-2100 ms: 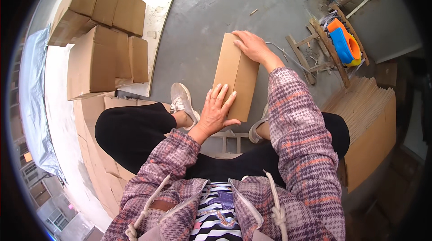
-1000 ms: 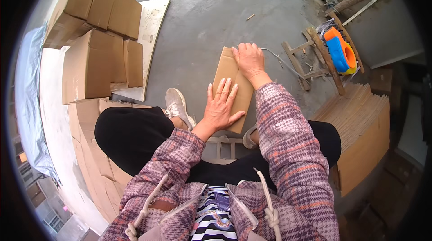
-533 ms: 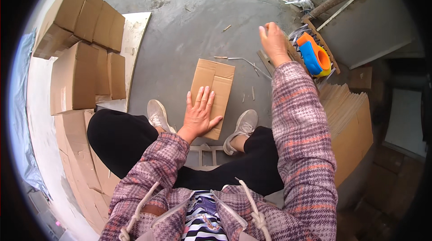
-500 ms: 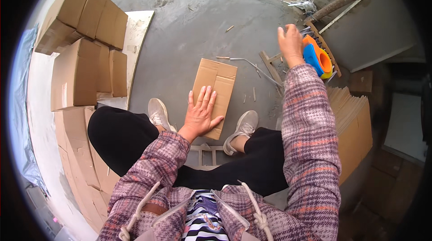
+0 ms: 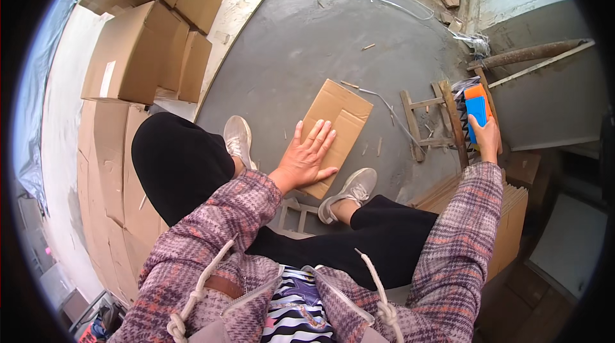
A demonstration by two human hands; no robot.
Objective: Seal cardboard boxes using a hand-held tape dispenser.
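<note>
My left hand (image 5: pixel 309 156) lies flat with fingers spread on a closed, slim brown cardboard box (image 5: pixel 351 109), which slants in front of me between my shoes. Out to the right, my right hand (image 5: pixel 487 138) is closed round the blue side of a blue and orange tape dispenser (image 5: pixel 476 107). My thumb shows on its near side; the other fingers are mostly hidden. The dispenser is at the edge of a wooden stool (image 5: pixel 453 122), and I cannot tell whether it still rests on it.
Large cardboard boxes (image 5: pixel 138 54) are stacked at the left on a pale board (image 5: pixel 240 9). Beside my right forearm stands a bundle of flat cardboard (image 5: pixel 509 224). White strapping (image 5: pixel 391 112) and wood scraps lie on the grey floor (image 5: pixel 301 35). A pole (image 5: pixel 532 54) leans at the far right.
My right hand has come down and right onto the tape dispenser and taken hold of it. My left hand stays flat on the box. The whole view has turned and shifted.
</note>
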